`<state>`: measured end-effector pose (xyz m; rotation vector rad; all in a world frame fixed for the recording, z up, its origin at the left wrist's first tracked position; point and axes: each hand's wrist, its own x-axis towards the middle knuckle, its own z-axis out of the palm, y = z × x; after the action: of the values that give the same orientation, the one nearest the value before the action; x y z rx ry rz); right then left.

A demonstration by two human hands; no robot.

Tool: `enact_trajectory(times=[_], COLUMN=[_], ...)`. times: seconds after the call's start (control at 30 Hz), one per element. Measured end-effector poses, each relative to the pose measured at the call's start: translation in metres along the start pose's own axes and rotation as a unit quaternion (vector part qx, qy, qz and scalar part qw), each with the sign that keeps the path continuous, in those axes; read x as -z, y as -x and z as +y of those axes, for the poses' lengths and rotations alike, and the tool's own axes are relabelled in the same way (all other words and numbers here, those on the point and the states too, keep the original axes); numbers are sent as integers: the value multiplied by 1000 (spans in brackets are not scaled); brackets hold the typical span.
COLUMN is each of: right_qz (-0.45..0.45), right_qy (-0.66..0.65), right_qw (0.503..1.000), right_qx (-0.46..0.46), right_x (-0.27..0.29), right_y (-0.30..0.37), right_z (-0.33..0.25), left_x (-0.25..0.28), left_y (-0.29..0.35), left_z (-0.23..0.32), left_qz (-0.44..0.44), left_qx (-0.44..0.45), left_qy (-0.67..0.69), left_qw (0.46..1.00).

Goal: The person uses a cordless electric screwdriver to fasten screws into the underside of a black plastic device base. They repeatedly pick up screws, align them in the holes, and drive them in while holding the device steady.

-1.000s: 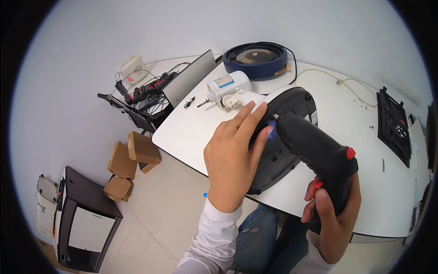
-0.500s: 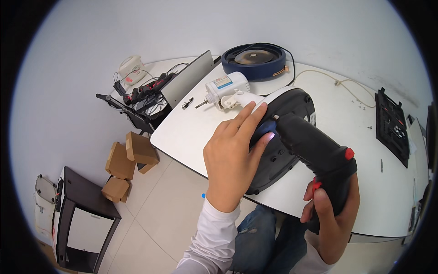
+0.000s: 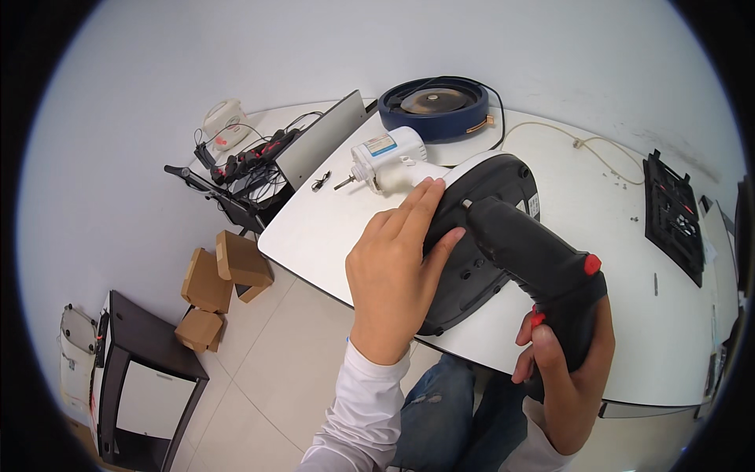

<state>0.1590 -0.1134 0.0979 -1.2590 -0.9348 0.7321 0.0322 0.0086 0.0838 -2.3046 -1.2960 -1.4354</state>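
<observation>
My left hand (image 3: 392, 271) steadies the base (image 3: 450, 297) of what looks like a bladeless-stripped fan, fingers along its white rim and thumb on its black underside. The base is tilted up on its side, underside toward me. Beyond it lies the white motor housing (image 3: 399, 148) with a bare metal shaft, joined by a white neck. In my right hand (image 3: 583, 385) is a black cordless screwdriver (image 3: 528, 245) with red buttons, held by the handle, a finger by the trigger. Its tip is over the underside near my left thumb; whether it touches a screw I cannot tell.
A round dark blue appliance (image 3: 391, 119) stands at the table's back. An opened black tool case (image 3: 659, 236) lies at the right, with small loose screws and a bit (image 3: 656, 284) nearby. Cardboard boxes (image 3: 206, 282) and a dark cabinet (image 3: 118, 330) are on the floor at left.
The blue glow by the screwdriver's tip and my left thumb has gone. Both hands, the base and the screwdriver have shifted slightly left in the picture; both grips are kept.
</observation>
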Motion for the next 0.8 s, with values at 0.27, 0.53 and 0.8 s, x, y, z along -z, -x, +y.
enact_trajectory(times=[0.27,0.53,0.8], right_qz=[13,13,-6], right_qy=[5,6,10], right_qw=[1000,1000,1000], right_qx=[1,-4,-12], right_x=[-1,0,1], right_y=[1,1,0], right_z=[3,2,0], left_x=[0,1,1], left_y=[0,0,0], left_z=[0,1,0], left_qz=[-5,-6,-6], left_qx=[6,7,7], left_qy=[9,14,11], left_qw=[1000,1000,1000])
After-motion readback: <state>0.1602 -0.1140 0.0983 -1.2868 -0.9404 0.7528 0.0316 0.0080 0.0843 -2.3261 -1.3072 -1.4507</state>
